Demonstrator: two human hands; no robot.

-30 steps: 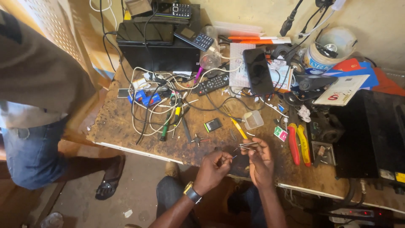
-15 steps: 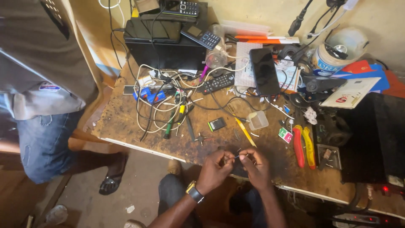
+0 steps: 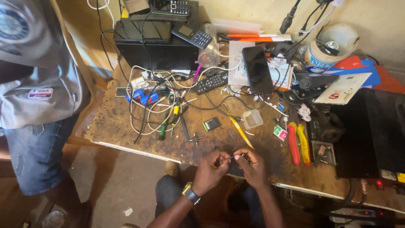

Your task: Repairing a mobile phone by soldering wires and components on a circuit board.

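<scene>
Two hands, left hand (image 3: 214, 169) and right hand (image 3: 250, 165), pinch one thin metal wire (image 3: 231, 157); at two o'clock, two red-and-yellow-handled pliers (image 3: 298, 142).

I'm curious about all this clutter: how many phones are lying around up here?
3, as far as I can see: a keypad phone on top of the black box, another keypad phone at its right corner, and a black smartphone mid-bench. Cables may hide more.

bench: worn, stained wooden workbench (image 3: 126, 122) | left: tangle of cables (image 3: 156, 105), green-handled screwdriver (image 3: 163, 130) | middle: black remote (image 3: 212, 82), small black battery (image 3: 211, 124), yellow tool (image 3: 240, 131), clear plastic cup (image 3: 252, 118) | right: red-and-yellow pliers (image 3: 298, 142) — beside a black box (image 3: 371, 135)
</scene>
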